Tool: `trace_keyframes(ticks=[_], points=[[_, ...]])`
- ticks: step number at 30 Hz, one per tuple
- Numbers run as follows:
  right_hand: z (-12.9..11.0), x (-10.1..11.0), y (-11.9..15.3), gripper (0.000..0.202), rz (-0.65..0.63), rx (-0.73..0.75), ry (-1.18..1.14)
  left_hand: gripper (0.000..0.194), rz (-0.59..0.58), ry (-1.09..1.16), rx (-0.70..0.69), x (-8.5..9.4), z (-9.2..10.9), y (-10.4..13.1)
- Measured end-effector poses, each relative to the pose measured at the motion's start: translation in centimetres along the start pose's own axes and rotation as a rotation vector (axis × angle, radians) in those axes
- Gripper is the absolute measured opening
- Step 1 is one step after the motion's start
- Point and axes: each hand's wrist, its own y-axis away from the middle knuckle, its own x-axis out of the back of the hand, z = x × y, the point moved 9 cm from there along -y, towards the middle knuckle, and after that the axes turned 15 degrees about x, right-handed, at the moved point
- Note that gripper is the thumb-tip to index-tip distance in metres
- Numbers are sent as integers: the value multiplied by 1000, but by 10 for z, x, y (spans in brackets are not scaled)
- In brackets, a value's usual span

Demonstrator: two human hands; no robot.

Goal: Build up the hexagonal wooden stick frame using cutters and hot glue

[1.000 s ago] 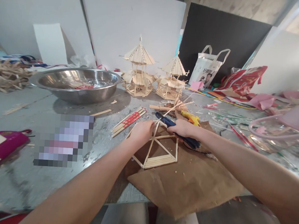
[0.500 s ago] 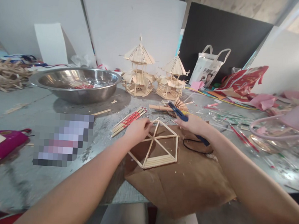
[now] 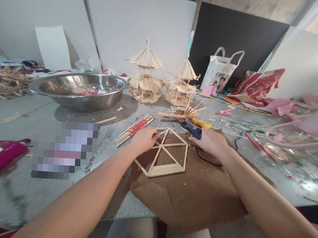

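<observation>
My left hand (image 3: 144, 139) is closed in a pinch at the upper left of a hexagonal stick frame (image 3: 173, 145). A short pale stick (image 3: 163, 132) shows at its fingertips. The frame has spokes meeting in the middle, and several sticks fill its near section. It lies on a brown sheet (image 3: 197, 193). To the right of the frame, my right hand (image 3: 213, 141) is closed on a blue-handled tool (image 3: 190, 128), low over the table. The tool's kind is hard to tell, as the palm hides part of it. A yellow handle (image 3: 201, 123) lies just beyond.
Red-wrapped sticks (image 3: 137, 127) lie left of the frame. Two stick pagodas (image 3: 145, 82) stand at the back beside a steel basin (image 3: 79, 99). A folding fan (image 3: 187, 113) lies ahead, a blurred-out flat object (image 3: 65, 151) left, and a clear pink-rimmed container (image 3: 295, 140) right.
My right hand has lowered and turned the blue-handled tool, bringing it down near the yellow handle, which is now more exposed. My left hand stays at the frame's upper left.
</observation>
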Motion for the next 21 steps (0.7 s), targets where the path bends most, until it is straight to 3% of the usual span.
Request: trace_keyframes(ticks=[6, 12, 15, 21], points=[[-1, -6, 7, 65, -44, 29, 51, 23, 22, 4, 7, 0, -8, -13], [1, -18, 13, 65, -36, -15, 101, 26, 115, 48, -16, 23, -2, -4], [-1, -18, 12, 67, 21, -21, 133, 32, 1, 58, -43, 21, 6, 4], [-12, -9, 13, 59, 137, 54, 155, 33, -354, 104, -36, 5, 14, 23]])
